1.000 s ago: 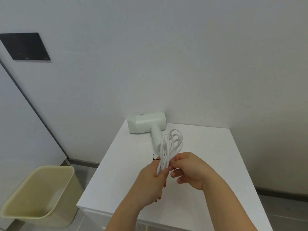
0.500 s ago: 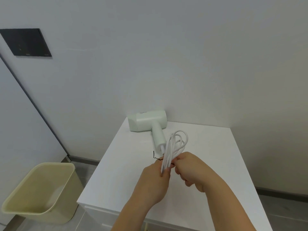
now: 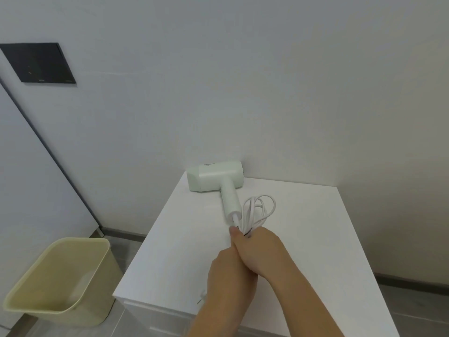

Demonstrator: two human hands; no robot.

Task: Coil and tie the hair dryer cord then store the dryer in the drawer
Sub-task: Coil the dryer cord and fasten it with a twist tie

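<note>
Evidently the tying step is in hand: mid-frame, the left hand (image 3: 229,269) and right hand (image 3: 262,251) both pinch the looped cord (image 3: 258,210) just below the dryer (image 3: 215,175). Next likely calls for fastening the loops tight.

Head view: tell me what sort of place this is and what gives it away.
Probably a domestic room corner, perhaps a bedroom or bathroom. A hair dryer with its looped cord lies on a white cabinet against a plain wall, and a cream waste bin stands on the grey floor beside it.
</note>
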